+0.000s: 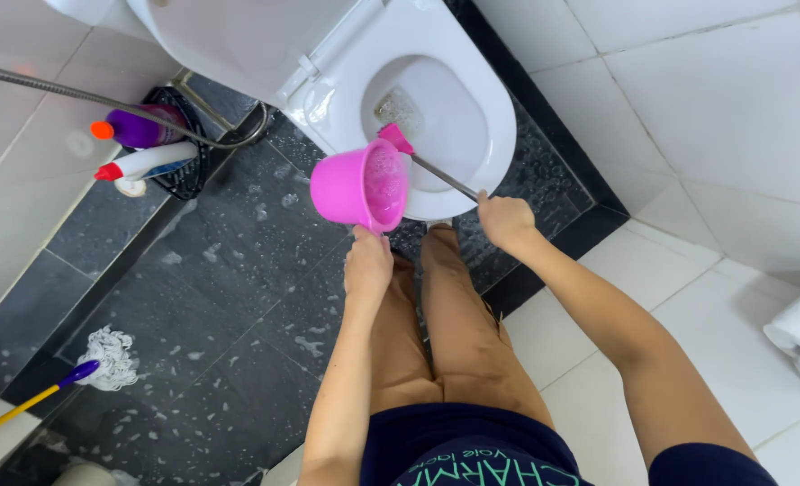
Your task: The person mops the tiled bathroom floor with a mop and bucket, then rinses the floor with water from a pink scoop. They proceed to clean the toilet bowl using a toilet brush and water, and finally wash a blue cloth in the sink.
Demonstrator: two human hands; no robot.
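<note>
A white toilet stands open over the dark wet floor. Tipped on its side at the bowl's near rim, a pink bucket with suds inside sits just above the left hand, whose fingers close on its lower edge. The right hand wraps tight around a thin brush handle, its pink head inside the bowl.

White tiled walls meet a wet, dark speckled floor flecked with foam.
</note>
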